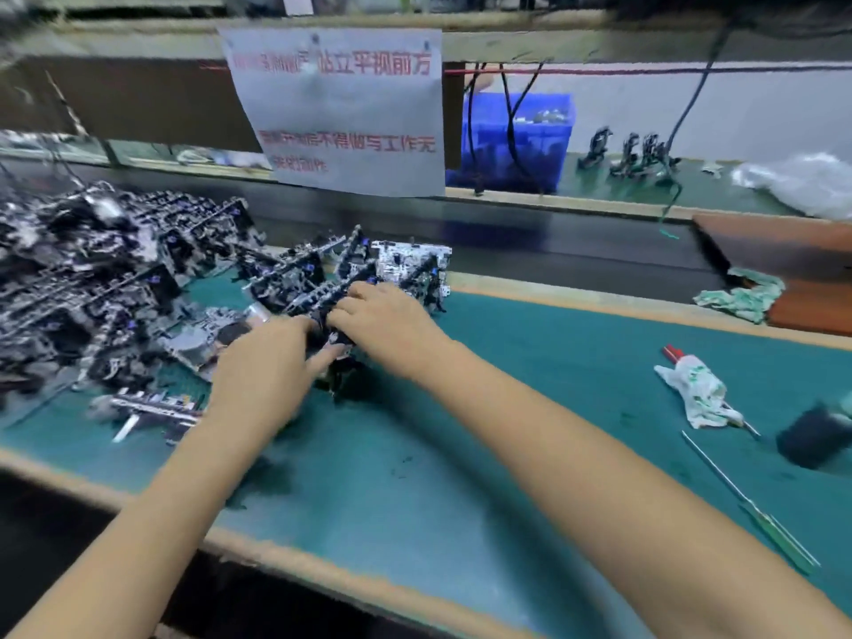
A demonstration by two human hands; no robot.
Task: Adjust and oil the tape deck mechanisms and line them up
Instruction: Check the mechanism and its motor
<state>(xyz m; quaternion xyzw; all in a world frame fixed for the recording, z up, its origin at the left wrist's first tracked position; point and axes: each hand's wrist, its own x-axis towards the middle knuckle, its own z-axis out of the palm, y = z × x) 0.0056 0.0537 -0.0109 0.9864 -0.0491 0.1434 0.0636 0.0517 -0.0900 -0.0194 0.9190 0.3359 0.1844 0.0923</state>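
While both forearms reach in over the green mat [507, 408], the left hand [263, 375] and the right hand [387, 329] meet on one black tape deck mechanism [339, 357] near the mat's middle, just in front of the row of mechanisms [359, 269]. The left hand's fingers curl against the piece's left side, with the thumb pointing right along its near edge; the right hand's fingers bend down over its top and far end. Blur hides how firmly either hand grips. The held piece's long axis seems to run from near-right to far-left, roughly in line with the neighbours behind it, though its outline is mostly covered. To the left lies a big heap of mechanisms [92, 279], tilted every way. On the right of the mat lie a rag-wrapped tool [696, 389] with red handles, a thin green-handled probe [756, 505] pointing away from the person, and a dark small pot [811, 435]. A paper notice [341, 108] hangs beyond the dark belt [507, 228].
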